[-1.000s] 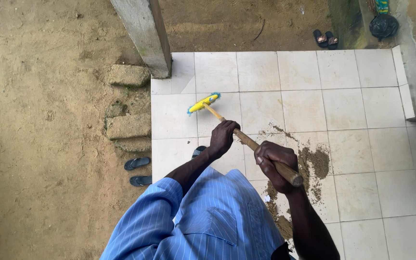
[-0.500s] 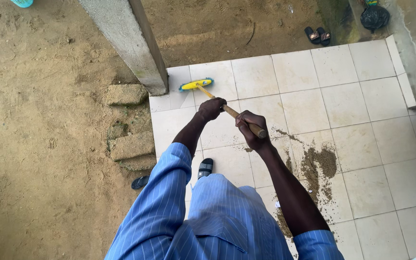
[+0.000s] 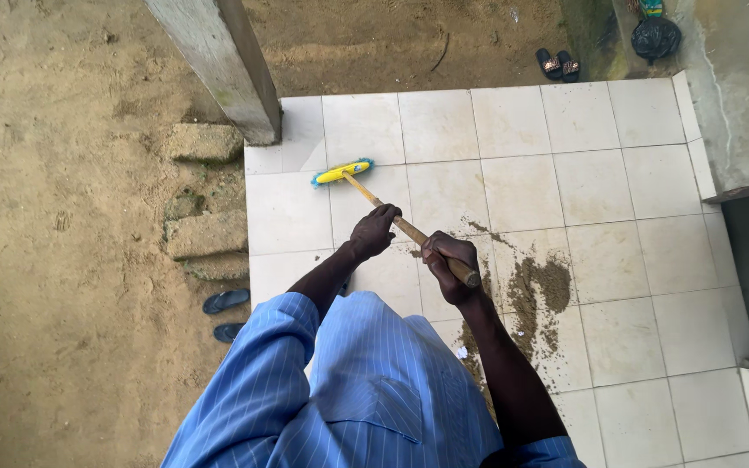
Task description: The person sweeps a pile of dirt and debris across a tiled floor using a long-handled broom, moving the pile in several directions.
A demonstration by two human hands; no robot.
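Note:
Both my hands grip the wooden handle point(image 3: 411, 232) of a push broom. My left hand point(image 3: 373, 230) holds it lower down, nearer the head. My right hand point(image 3: 451, 263) is wrapped round the top end. The yellow broom head with blue bristles point(image 3: 341, 172) rests on the pale floor tiles point(image 3: 522, 186) near the left edge of the tiled area. A patch of brown sand point(image 3: 541, 290) lies on the tiles to the right of my hands.
A grey concrete post point(image 3: 223, 69) rises at the tiles' far left corner. Concrete blocks point(image 3: 205, 232) and dark sandals point(image 3: 225, 301) lie on the sandy ground left of the tiles. Another pair of sandals point(image 3: 553, 63) and a black bag point(image 3: 655, 38) sit beyond the far edge. A low wall point(image 3: 734, 113) borders the right.
The broom head has come back toward me from beside the post, about one tile nearer. Both hands pulled back along with the handle.

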